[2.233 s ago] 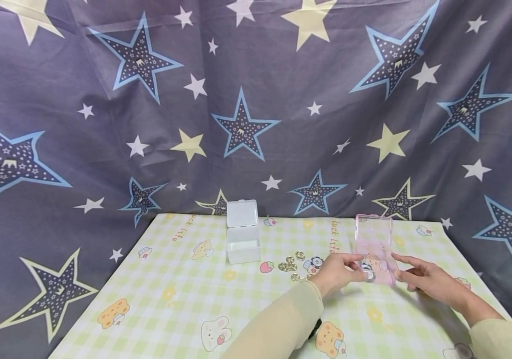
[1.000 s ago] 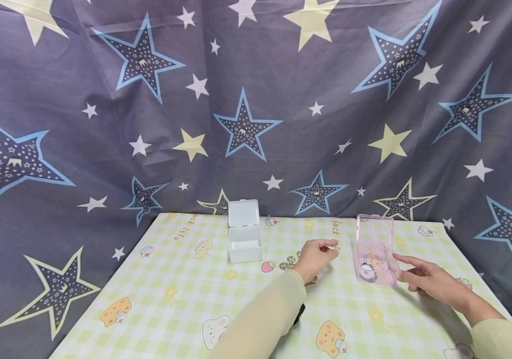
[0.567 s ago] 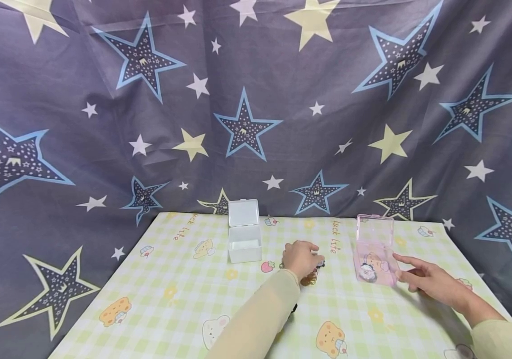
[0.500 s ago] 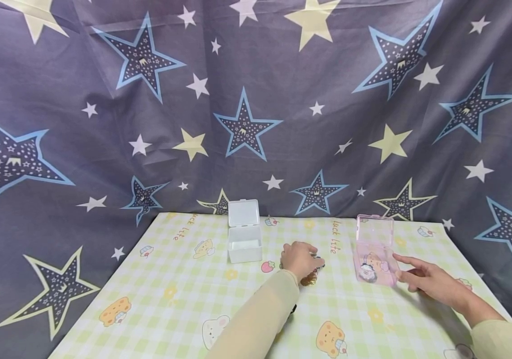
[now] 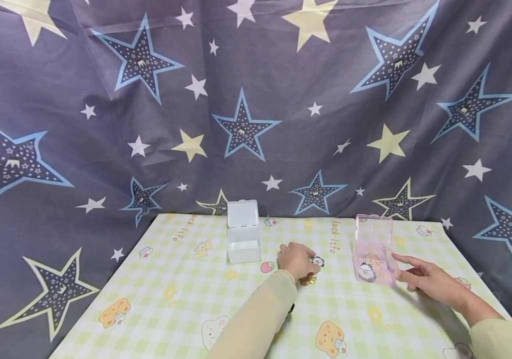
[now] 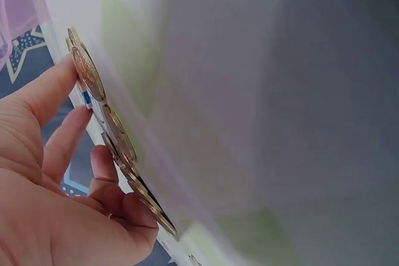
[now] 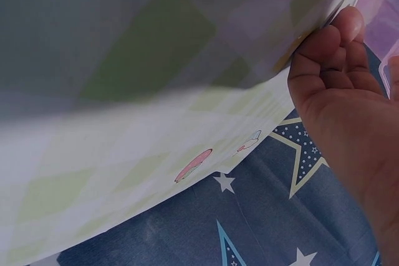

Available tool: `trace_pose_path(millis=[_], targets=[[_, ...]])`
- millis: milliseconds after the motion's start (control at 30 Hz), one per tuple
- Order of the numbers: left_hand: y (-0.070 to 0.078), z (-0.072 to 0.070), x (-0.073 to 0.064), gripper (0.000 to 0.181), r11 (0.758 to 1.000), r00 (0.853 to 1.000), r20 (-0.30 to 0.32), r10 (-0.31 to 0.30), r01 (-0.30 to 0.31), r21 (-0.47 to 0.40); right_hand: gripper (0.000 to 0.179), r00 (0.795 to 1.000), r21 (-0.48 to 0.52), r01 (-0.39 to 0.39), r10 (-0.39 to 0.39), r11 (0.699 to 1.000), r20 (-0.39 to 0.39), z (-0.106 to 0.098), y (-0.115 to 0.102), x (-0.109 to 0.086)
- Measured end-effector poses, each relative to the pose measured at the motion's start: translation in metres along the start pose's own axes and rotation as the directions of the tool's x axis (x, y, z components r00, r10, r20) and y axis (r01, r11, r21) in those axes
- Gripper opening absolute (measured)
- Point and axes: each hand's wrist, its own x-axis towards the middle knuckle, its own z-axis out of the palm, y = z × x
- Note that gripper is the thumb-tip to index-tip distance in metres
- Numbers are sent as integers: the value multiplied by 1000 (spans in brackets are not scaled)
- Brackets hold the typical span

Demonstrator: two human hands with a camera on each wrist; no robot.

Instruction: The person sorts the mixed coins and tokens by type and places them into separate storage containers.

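My left hand (image 5: 297, 260) rests over a cluster of coins (image 6: 118, 130) on the tablecloth, fingers bent and spread. In the left wrist view, its fingertips touch the edges of several gold-rimmed coins lying close together; no coin is visibly lifted. A small round piece with a dark scalloped edge (image 5: 318, 261) lies at those fingertips. A gold coin (image 5: 308, 279) shows below the palm. My right hand (image 5: 426, 276) touches the right side of a transparent pink box (image 5: 375, 257), its index finger extended. The box's lid stands up; a similar round piece (image 5: 366, 271) is inside.
A white box (image 5: 244, 249) with its lid raised stands left of the coins. A green-and-white checked tablecloth (image 5: 157, 294) with printed bears and flowers covers the table. Behind it hangs a dark star-patterned curtain (image 5: 170, 75).
My left hand has left the pink box and moved left to the coins, coming down over them. The round piece stays in the box. My right hand has kept its place.
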Motion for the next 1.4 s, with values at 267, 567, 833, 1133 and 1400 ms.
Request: trace_pose_path(millis=[267,567,833,1133,1400], targets=[[2,-2,-2,26,999,999,-34,37,-36,13,73,1000,-4,-18,18,1000,3,1,0,1],[2,-6,-2,15,983,997,-32,66,-71,-168,74,1000,-8,-23,23,1000,0,0,1,1],[2,-16,-4,16,969,999,8,34,-31,-246,73,1000,1,-9,9,1000,4,0,1,0],[13,-18,-8,18,907,1000,17,4,4,-421,74,1000,5,-26,26,1000,10,0,-1,1],[19,-14,-6,18,902,999,40,-33,47,-430,75,1000,25,-29,29,999,12,0,2,2]])
